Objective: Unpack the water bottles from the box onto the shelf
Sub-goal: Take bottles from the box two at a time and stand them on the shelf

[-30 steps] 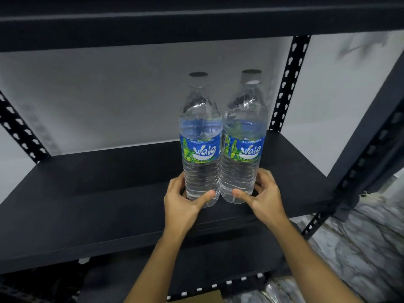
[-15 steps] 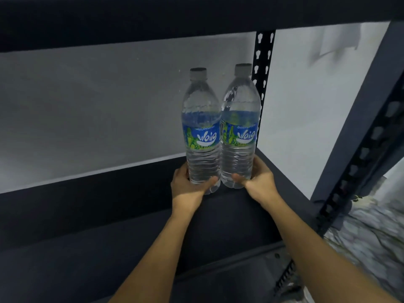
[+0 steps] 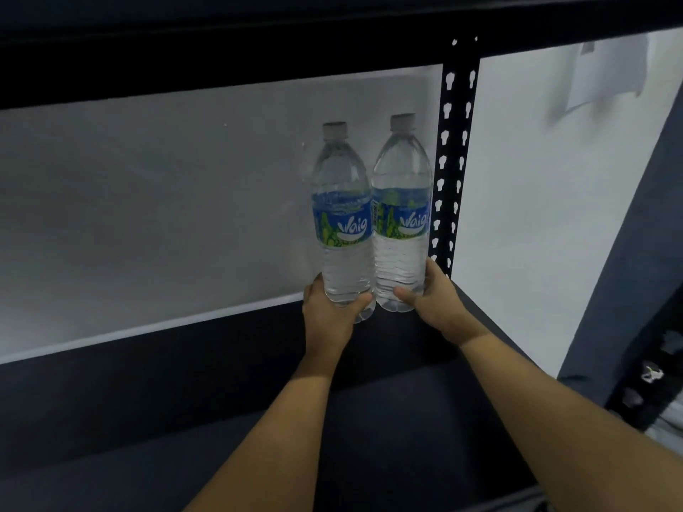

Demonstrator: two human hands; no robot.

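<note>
Two clear water bottles with blue and green labels stand upright side by side at the back right corner of the dark shelf board (image 3: 221, 382). My left hand (image 3: 329, 312) grips the base of the left bottle (image 3: 342, 223). My right hand (image 3: 434, 301) grips the base of the right bottle (image 3: 401, 212). The two bottles touch each other. The right one stands close to the black perforated upright post (image 3: 454, 160). The box is out of sight.
The shelf above (image 3: 258, 42) runs dark across the top of the view. A white wall (image 3: 148, 201) lies behind the shelf. A second upright (image 3: 635, 290) stands at the front right, with patterned floor beyond it.
Both hands have pushed the two bottles from the front of the shelf board to its back right corner, next to the rear post. The grips have stayed on the bottle bases.
</note>
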